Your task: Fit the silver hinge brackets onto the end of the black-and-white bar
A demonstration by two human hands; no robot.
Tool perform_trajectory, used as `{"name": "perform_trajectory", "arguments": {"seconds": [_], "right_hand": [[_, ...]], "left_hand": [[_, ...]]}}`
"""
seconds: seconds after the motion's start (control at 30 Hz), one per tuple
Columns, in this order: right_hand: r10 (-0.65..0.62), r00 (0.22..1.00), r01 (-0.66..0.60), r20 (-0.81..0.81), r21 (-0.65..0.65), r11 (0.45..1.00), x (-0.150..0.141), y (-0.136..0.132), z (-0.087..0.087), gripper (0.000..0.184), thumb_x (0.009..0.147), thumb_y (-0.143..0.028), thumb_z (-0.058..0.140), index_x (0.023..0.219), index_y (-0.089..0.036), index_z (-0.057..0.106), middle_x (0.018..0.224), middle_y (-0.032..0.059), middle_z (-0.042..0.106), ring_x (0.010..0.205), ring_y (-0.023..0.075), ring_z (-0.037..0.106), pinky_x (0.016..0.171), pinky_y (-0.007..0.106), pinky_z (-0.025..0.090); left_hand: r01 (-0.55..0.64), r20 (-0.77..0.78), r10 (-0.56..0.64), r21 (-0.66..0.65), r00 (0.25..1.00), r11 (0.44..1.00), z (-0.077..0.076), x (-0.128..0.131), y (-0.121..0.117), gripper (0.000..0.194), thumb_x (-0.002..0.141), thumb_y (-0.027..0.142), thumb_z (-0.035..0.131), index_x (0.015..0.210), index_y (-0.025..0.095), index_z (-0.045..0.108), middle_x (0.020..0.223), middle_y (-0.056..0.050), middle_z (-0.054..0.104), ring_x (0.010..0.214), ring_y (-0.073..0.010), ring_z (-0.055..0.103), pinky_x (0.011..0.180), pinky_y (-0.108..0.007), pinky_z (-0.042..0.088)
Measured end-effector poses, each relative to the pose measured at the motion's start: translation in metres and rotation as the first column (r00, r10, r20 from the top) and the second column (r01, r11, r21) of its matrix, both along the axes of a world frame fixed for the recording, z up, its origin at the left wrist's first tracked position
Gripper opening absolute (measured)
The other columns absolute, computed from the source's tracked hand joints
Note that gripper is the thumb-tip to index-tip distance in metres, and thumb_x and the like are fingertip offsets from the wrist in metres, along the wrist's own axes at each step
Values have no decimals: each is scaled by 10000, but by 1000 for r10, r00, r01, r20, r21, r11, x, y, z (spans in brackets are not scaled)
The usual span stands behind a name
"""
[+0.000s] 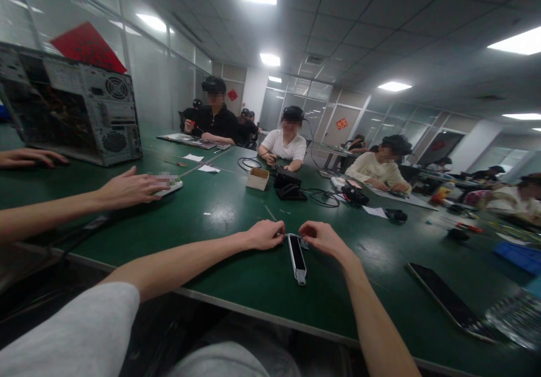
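A slim white-and-black device [297, 257] lies lengthwise on the green table [236, 275] in front of me. My left hand [264, 234] is curled with its fingertips pinched at the device's far end on the left. My right hand [321, 236] is closed in a pinch at the same far end from the right. What the fingertips grip there is too small to make out.
A co-worker's hand [129, 189] reaches over a small board at the left, beside an open computer case [76, 112]. A cardboard box [257, 178], black chargers and cables [291, 188] lie mid-table. A dark flat panel [443, 300] rests at the right. Several people sit around the table.
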State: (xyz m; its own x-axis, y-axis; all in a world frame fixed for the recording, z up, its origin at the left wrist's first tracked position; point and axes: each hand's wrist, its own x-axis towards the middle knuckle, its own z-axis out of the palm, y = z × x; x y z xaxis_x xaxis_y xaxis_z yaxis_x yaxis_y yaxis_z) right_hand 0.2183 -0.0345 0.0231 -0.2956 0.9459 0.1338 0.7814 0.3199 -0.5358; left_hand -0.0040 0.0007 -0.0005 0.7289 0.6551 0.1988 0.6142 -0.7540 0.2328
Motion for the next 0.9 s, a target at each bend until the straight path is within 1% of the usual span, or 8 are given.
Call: {"name": "perform_trajectory", "arguments": {"seconds": [0.3,0.4,0.6,0.73,0.9], "right_hand": [[-26,999,24,-31,-48,999,-2,-2,2,174,739,-93,571,874,-171,647,880,28,692,815,147,641,756,253,488],[-34,999,32,-37,-63,998,1,1,-1,180,735,-93,575,881,-170,649,894,33,693,827,152,643,761,258,486],[-6,1000,4,-31,-60,998,6,6,-7,182,746,-119,576,901,-173,653,906,31,693,835,154,642,767,263,481],[-7,999,5,-35,-55,998,3,6,-7,161,750,-145,596,898,-172,654,894,32,696,827,156,640,761,258,480],[-14,1000,12,-24,-64,998,2,5,-6,151,757,-157,602,898,-175,653,902,32,697,832,155,639,771,258,477]], "left_hand": [[6,7,-6,15,1000,1000,-3,-1,3,171,901,309,454,1022,211,525,863,-30,676,765,-197,646,635,-260,439],[12,11,-12,19,1000,1000,-3,-1,3,175,902,314,452,1024,210,521,867,-33,674,762,-198,645,629,-259,437],[3,3,-3,30,1000,1000,-6,0,4,167,905,309,452,1021,210,520,862,-32,674,763,-198,649,627,-255,438],[-8,-1,8,31,1000,999,-6,1,4,154,904,306,466,1014,213,522,858,-25,671,770,-193,651,627,-249,436],[16,15,-16,14,1000,1000,-3,0,2,143,907,301,460,1001,212,521,862,-22,669,761,-185,648,613,-241,431]]}}
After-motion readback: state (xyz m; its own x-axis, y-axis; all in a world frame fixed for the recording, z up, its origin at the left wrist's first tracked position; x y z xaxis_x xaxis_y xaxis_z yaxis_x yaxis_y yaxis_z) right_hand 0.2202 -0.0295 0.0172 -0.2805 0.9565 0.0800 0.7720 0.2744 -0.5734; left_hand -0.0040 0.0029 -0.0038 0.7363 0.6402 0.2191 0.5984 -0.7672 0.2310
